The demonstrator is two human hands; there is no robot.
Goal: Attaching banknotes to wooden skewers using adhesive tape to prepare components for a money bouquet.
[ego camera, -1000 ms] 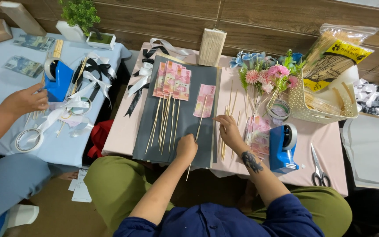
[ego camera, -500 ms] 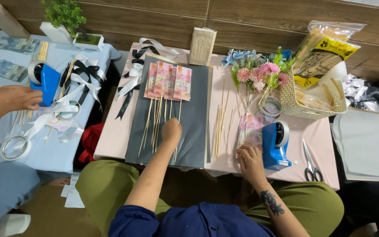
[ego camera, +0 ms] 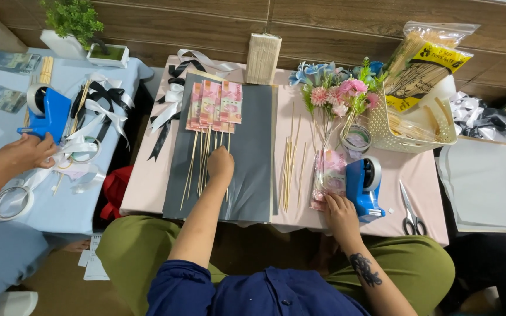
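The left hand [ego camera: 220, 164] rests knuckles-up, fingers curled narrow, on the dark sheet [ego camera: 253, 158], pressing on the lower ends of the skewers [ego camera: 197, 169] whose tops carry pink banknotes [ego camera: 215, 105] fanned just beyond it; whether it grips a stick cannot be told. The right hand [ego camera: 339, 212] lies at the table's [ego camera: 142, 187] near edge, fingers loosely bent on a pink note stack [ego camera: 329, 175], just beside the blue tape dispenser [ego camera: 363, 186]. Loose sticks [ego camera: 290, 169] lie between the hands. Scissors [ego camera: 409, 210] sit further right.
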